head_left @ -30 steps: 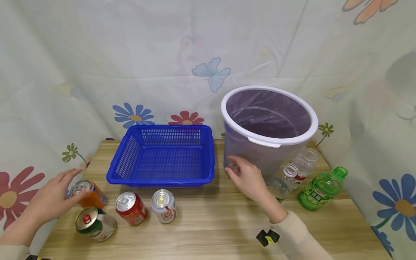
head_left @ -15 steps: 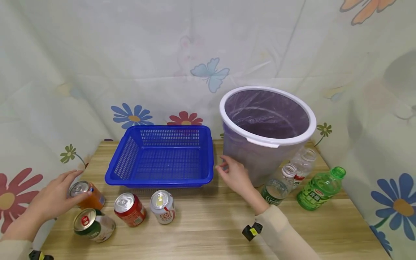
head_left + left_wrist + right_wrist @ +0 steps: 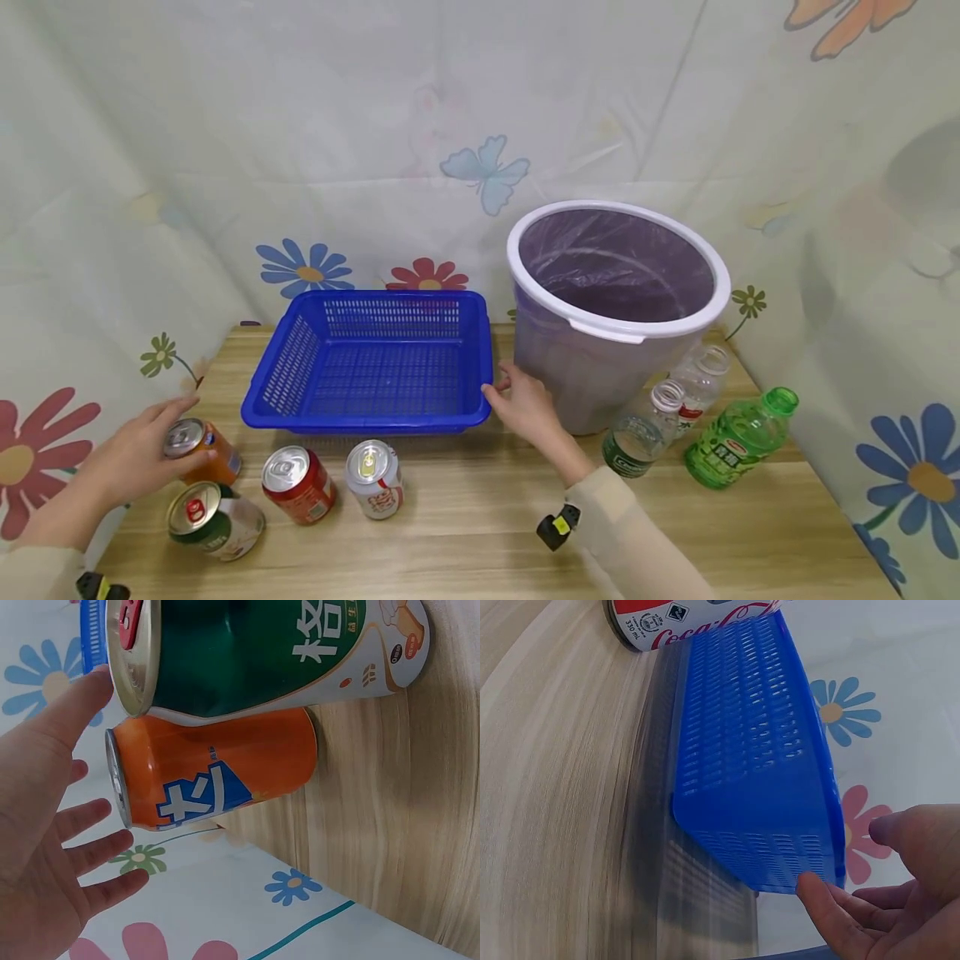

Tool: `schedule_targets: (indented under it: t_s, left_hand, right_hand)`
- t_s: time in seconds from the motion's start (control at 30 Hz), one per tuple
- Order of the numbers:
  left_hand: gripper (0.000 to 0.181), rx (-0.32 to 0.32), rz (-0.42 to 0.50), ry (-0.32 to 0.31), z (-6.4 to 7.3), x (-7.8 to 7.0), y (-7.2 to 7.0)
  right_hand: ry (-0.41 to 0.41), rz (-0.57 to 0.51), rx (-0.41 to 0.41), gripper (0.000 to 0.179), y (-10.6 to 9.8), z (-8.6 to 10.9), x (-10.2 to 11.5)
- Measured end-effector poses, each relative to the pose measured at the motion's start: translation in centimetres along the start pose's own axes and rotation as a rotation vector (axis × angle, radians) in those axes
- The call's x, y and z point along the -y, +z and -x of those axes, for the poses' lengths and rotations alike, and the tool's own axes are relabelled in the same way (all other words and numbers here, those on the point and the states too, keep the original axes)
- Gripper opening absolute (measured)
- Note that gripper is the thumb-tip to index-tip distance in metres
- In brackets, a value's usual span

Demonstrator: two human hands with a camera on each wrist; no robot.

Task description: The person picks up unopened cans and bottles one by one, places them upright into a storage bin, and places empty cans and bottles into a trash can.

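My left hand [image 3: 135, 458] is at the orange soda can [image 3: 213, 458], thumb and fingers spread about its top without closing on it. In front of that can stands a green-and-white can [image 3: 247, 652] with a red tab. My right hand [image 3: 527, 408] is at the right side of the blue plastic basket [image 3: 367, 421]. In the right wrist view, its fingertips [image 3: 810, 885] reach under the basket's rim, while the thumb stands apart from it; whether they touch is hard to tell. A red can [image 3: 300, 492] and a white Coca-Cola can [image 3: 375, 483] stand in front of the basket.
A pale bin [image 3: 585, 375] with a white rim and a purple liner stands right of the basket. Beside it are a clear bottle with a green label [image 3: 637, 442], another clear bottle [image 3: 701, 379] and a green bottle [image 3: 738, 442]. A patterned cloth [image 3: 337, 167] hangs behind.
My right hand has moved left, from in front of the bin to the basket's right side. My left hand has shifted slightly right over the orange can. The cans, bottles and basket stay put.
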State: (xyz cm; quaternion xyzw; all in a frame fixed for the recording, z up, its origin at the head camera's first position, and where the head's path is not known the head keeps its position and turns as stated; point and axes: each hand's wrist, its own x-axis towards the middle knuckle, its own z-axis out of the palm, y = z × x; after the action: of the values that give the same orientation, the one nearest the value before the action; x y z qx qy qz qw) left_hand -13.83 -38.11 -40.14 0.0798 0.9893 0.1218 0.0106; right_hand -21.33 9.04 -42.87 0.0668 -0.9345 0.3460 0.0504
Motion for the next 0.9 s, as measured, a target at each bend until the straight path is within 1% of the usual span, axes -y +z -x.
schedule_targets:
  t_s: [0.13, 0.4, 0.7, 0.9]
  left_hand:
    - [0.093, 0.004, 0.004, 0.003, 0.0, 0.0, 0.2]
    - [0.097, 0.032, 0.005, -0.034, -0.4, 0.3, 0.7]
    - [0.091, 0.067, 0.006, -0.044, -0.7, 0.3, 1.0]
    - [0.084, 0.069, 0.012, -0.029, -0.7, 0.2, 1.1]
  right_hand:
    - [0.032, -0.011, 0.006, 0.05, 0.3, -0.2, 0.0]
    - [0.075, -0.032, 0.008, 0.05, 0.7, -0.8, -0.1]
    - [0.106, -0.109, 0.025, 0.047, 1.4, -1.3, 0.0]
    - [0.137, -0.18, 0.039, 0.046, 1.8, -1.6, -0.2]
